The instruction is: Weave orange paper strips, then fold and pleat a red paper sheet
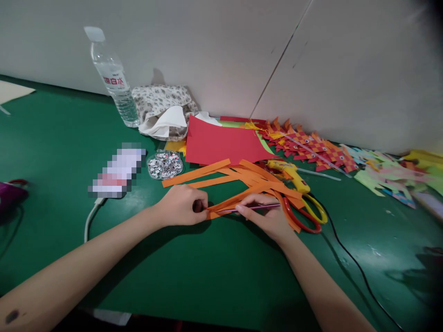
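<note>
In the middle of the table, my left hand point(185, 205) pinches the end of an orange paper strip point(238, 197). My right hand point(265, 214) is closed on a thin purple stick point(254, 207) like a pen or pencil, whose tip lies along the strip near my left fingers. Several more orange paper strips point(197, 173) are spread just beyond both hands. To the right of my right hand lie scissors point(314, 226) with red and yellow handles, their blades hidden. A yellow glue gun point(294, 177) rests behind them.
Red paper point(221, 140) lies behind the strips, beside a bag of googly eyes point(165, 164). A water bottle point(116, 83) and patterned pouch point(162, 99) stand by the wall. Red-orange woven paper fish point(311, 145) lie at right. A cabled phone point(119, 173) is left; a black cord point(353, 263) runs right.
</note>
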The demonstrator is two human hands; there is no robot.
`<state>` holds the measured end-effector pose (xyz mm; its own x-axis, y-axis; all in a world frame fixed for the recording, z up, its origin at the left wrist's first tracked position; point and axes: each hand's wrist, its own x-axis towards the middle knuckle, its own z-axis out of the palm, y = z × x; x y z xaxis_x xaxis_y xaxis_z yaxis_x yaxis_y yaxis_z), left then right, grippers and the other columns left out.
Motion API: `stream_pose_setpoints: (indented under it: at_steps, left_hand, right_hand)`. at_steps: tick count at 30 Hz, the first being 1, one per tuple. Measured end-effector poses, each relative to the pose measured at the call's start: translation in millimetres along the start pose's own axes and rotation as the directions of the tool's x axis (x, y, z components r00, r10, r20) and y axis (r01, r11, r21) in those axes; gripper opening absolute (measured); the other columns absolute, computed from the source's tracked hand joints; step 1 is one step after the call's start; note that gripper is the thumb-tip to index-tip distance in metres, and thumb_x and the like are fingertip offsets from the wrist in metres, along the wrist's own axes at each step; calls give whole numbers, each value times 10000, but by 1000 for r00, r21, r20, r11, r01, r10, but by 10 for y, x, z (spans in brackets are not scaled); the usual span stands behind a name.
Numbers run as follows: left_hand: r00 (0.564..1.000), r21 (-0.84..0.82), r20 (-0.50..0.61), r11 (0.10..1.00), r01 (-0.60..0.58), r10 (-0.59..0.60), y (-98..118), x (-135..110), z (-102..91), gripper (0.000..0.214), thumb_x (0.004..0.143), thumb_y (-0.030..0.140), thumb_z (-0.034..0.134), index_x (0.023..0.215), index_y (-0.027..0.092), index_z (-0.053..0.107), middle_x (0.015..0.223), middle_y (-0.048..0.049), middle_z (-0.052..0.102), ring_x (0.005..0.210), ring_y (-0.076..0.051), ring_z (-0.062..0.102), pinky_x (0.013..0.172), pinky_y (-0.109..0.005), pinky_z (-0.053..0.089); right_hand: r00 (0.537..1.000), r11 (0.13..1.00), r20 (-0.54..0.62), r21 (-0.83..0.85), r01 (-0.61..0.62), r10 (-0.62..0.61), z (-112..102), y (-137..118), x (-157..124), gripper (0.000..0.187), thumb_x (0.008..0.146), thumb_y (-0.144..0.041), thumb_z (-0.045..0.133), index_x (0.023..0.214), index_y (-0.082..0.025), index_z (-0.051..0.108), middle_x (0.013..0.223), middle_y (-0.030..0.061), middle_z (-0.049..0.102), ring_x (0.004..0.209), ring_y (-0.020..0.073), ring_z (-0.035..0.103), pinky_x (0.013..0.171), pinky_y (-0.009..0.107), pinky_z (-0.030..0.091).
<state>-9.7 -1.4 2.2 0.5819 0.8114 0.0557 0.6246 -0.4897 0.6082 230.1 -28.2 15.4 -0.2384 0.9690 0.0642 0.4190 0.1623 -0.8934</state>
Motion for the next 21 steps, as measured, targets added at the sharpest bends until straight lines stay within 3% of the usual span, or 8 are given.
stream_pose_setpoints:
  at_steps: [6,14,21]
  left_hand:
    - [996,14,58,998,-65,64,-26,1,-81,105,661,233,640,762,204,631,616,66,646,545,-87,560,498,-191,329]
    - [996,-19,19,996,-89,90,-75,-1,-96,100,670,205,597,768,193,614,580,59,623,522,-88,551,505,-191,348]
    - [995,3,49,996,-86,86,-63,16,-101,87,678,218,628,758,192,646,571,54,636,517,-89,563,494,-188,333]
  right_hand:
    - [1000,1000,3,-19,-19,19,-4,-20,13,183,759,-339,672,658,-188,645,584,7,641,518,126,556,513,243,439]
    - [999,999,38,-31,-21,22,11,-31,-35,206,802,-368,650,702,-189,653,642,24,671,573,142,591,566,260,470]
    - [999,999,20,-36,-24,25,41,-45,-51,209,792,-347,659,657,-192,629,617,18,645,561,143,576,555,264,460]
